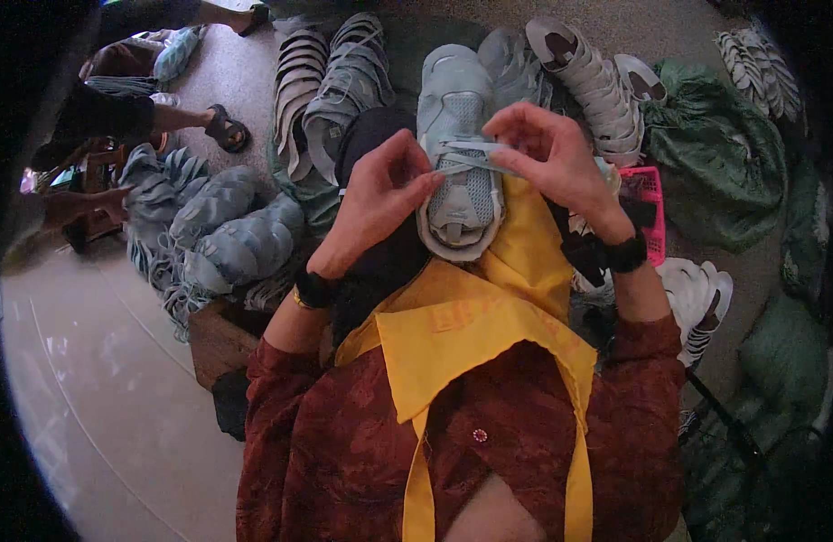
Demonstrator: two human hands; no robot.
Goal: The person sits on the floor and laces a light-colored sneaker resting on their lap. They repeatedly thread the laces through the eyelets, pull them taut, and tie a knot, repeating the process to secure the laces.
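Observation:
A pale blue-grey shoe upper (459, 154) stands on my lap against a yellow apron (471, 325), its toe end pointing at me. Both my hands work its pale lace. My left hand (380, 194) pinches the lace end at the left side of the lacing, fingers closed on it. My right hand (547, 154) grips the lace across the top of the tongue from the right. Each wrist wears a dark band. Dark red sleeves cover my forearms.
Stacks of grey soles and uppers (331, 81) lie ahead, a pile of laced blue-grey uppers (222, 235) sits at left. White soled pieces (597, 81) and green sacks (724, 154) are at right, with a pink basket (647, 212). Another person's sandalled feet (222, 126) are at upper left.

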